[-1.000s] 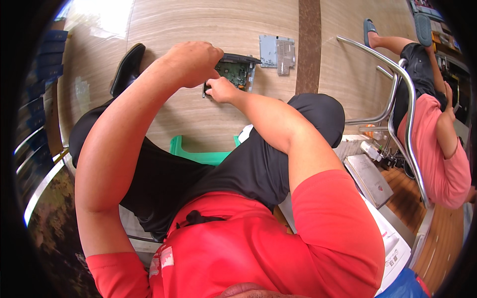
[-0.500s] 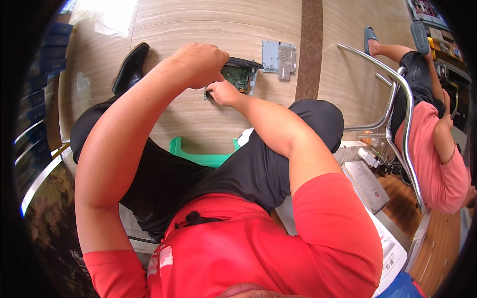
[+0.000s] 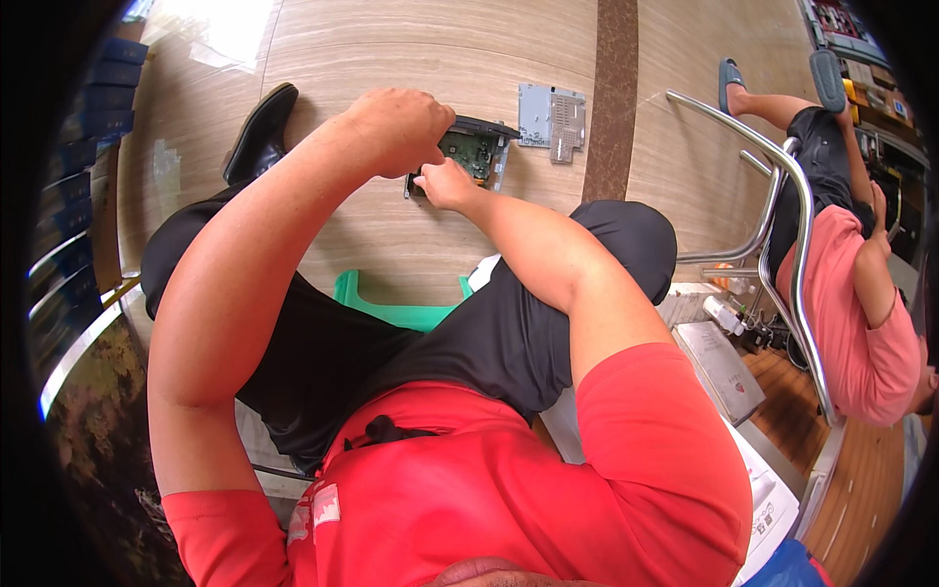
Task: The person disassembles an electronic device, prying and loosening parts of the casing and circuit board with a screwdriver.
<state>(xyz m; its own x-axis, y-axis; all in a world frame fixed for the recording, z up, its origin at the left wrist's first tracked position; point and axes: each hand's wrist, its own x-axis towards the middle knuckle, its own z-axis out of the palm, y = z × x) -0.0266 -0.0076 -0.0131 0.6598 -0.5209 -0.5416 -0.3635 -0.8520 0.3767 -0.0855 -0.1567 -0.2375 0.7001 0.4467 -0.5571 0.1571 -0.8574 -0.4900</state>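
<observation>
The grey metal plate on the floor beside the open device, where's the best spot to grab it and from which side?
Probably the grey metal plate is best pinched at its far or right edge: it lies flat on the floor, and its near-left corner sits close to the open device and both hands.

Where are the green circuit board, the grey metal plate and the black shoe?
green circuit board (image 3: 473, 153), head view, on its bare green face
grey metal plate (image 3: 550, 115), head view, on its middle
black shoe (image 3: 259, 132), head view, on its upper
</observation>
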